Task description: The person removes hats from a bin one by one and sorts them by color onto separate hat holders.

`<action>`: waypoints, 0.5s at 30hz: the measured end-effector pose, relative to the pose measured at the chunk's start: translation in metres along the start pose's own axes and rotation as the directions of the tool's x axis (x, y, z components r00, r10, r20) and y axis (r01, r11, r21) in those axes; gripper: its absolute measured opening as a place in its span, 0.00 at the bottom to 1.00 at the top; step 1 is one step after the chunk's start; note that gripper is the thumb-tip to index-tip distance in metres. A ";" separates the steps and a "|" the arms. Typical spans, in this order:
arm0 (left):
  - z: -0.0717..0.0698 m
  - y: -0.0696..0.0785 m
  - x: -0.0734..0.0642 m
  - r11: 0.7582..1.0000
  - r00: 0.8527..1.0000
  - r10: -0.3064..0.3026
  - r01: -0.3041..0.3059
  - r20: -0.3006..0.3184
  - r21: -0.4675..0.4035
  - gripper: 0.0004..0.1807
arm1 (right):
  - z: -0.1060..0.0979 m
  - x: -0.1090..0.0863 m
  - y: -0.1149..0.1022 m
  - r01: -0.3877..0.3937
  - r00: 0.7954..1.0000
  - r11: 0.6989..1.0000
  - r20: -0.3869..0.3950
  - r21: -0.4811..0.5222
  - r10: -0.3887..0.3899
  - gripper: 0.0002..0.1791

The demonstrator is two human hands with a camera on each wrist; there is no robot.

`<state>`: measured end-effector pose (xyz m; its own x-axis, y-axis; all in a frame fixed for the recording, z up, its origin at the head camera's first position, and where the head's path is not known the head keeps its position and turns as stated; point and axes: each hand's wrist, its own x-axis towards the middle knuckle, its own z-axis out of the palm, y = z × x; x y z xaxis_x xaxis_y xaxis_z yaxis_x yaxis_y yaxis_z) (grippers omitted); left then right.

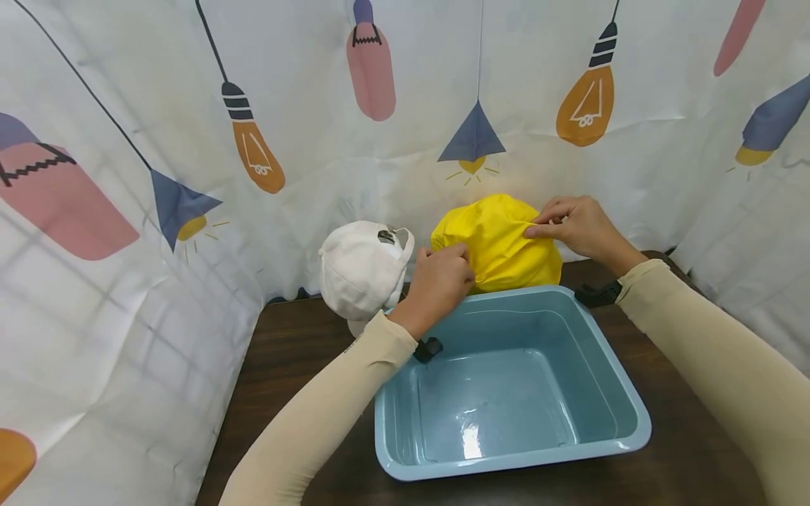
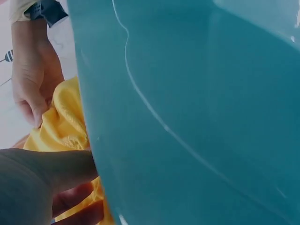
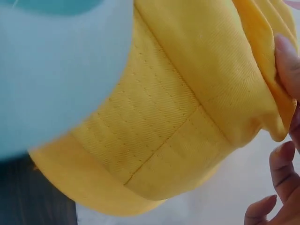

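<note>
A yellow fabric bucket hat [image 1: 506,242] is held up behind the far rim of a light blue plastic basin [image 1: 500,393]. My right hand [image 1: 585,228] pinches the hat's cloth on its right side, between thumb and fingers. On the left side, my left hand [image 1: 443,277] grips the hat low down, near the basin's rim. Close up in the right wrist view, the hat [image 3: 183,89] shows rows of stitching, and the thumb of my right hand [image 3: 286,173] presses a fold. The basin wall partly hides the hat [image 2: 65,117] in the left wrist view.
A white baseball cap [image 1: 361,270] sits left of the hat, its back strap facing up. Dark wood tabletop [image 1: 285,365] lies under the basin. White cloth walls [image 1: 405,154] printed with lamps and bulbs close off the back and sides.
</note>
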<state>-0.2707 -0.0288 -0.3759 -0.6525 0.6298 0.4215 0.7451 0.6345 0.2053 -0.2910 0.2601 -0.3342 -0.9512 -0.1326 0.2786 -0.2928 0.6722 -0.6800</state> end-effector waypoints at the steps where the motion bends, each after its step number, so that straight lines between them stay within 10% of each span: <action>1: 0.001 -0.002 0.003 1.000 1.000 -0.014 0.014 0.020 -0.001 0.20 | 0.000 0.000 0.000 -0.008 1.000 1.000 0.005 -0.008 0.008 0.18; 3: -0.015 0.012 0.004 0.986 0.994 -0.066 0.050 0.092 0.160 0.17 | -0.003 -0.001 -0.002 -0.023 1.000 1.000 0.017 -0.017 0.023 0.19; 7: -0.031 0.022 0.004 0.982 0.985 -0.102 0.077 0.140 0.174 0.07 | -0.012 -0.005 -0.010 -0.018 0.999 1.000 0.044 -0.005 0.019 0.20; 15: -0.053 0.015 -0.005 0.989 0.983 -0.128 0.137 0.131 -0.059 0.12 | -0.031 -0.023 -0.024 0.057 0.998 0.998 0.031 -0.006 -0.057 0.16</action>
<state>-0.2492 -0.0464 -0.3277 -0.7550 0.5964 0.2725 0.6558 0.6872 0.3126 -0.2593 0.2702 -0.3033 -0.9355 -0.1932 0.2959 -0.3463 0.6679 -0.6588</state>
